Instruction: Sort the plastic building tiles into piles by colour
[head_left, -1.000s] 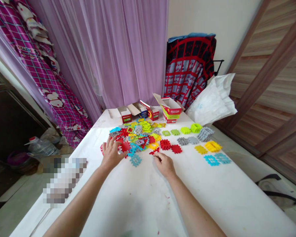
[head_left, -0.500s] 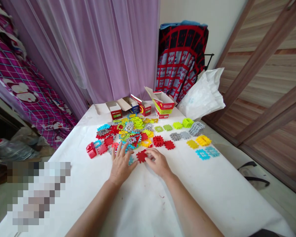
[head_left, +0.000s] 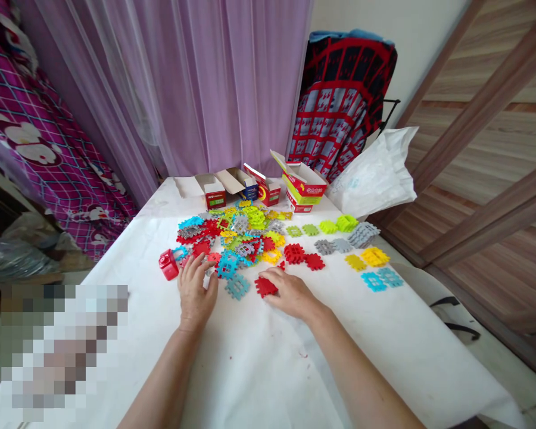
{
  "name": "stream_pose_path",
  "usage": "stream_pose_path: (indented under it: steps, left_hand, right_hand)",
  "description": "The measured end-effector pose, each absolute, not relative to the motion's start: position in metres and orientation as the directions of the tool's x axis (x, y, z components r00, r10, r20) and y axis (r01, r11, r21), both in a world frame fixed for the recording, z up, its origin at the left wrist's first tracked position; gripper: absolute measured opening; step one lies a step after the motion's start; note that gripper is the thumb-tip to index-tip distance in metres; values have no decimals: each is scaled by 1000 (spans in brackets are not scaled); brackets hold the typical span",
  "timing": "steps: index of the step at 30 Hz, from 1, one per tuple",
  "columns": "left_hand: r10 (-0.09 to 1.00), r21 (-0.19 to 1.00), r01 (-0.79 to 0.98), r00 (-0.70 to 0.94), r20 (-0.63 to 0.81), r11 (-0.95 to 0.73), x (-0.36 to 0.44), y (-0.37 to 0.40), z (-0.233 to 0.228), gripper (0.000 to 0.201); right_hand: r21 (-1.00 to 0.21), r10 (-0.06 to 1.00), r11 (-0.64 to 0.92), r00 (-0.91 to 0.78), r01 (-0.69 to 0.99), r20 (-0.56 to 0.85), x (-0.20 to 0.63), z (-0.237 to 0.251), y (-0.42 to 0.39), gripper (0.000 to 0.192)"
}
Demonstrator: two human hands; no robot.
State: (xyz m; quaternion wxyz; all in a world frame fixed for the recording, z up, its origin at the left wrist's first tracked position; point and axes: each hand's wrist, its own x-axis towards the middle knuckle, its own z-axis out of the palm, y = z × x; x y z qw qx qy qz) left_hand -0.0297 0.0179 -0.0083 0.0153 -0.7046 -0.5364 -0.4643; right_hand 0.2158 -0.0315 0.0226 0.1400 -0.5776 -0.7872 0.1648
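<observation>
A heap of flat, notched plastic tiles in mixed colours (head_left: 239, 235) lies on the white table (head_left: 259, 363). My right hand (head_left: 290, 293) rests on the table with its fingers closed on a red tile (head_left: 265, 287). My left hand (head_left: 195, 287) lies flat with spread fingers at the heap's near left edge, touching red tiles there and holding nothing. A blue-grey tile (head_left: 237, 286) lies between the two hands. A red block (head_left: 168, 264) sits just left of my left hand.
Sorted tiles lie to the right: red (head_left: 304, 257), grey (head_left: 348, 238), green (head_left: 335, 225), yellow (head_left: 367, 258), blue (head_left: 382, 279). Open cardboard boxes (head_left: 268, 189) stand at the table's far edge, a white plastic bag (head_left: 375, 176) at the far right. Purple curtains hang behind.
My left hand has slid left, away from the right hand, to the heap's edge near the red block. The right hand has stayed beside the heap with the red tile in it.
</observation>
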Motion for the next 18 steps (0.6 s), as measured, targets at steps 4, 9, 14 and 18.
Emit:
stream_pose_path:
  steps: [4,9,14,18]
  left_hand:
    - [777,499,766,1,629,-405,-28,15,-6,19]
    - [787,522,750,-2,617,-407,-27,16,-8,22]
    - [777,508,757,0,630,-412,-31,20,-14,22]
    - [762,488,757,20,647,-434,-32,23,-16,22]
  right_hand:
    - [-347,948,285,-317,894,-38,218,38,-35,55]
    - [-265,930,305,-346,915,-127,215,49,-32,40]
    - [-258,917,350,-386,901,-103,219,47,-34,41]
    - [-274,958,273,-287,922,-10,254,55,-44,45]
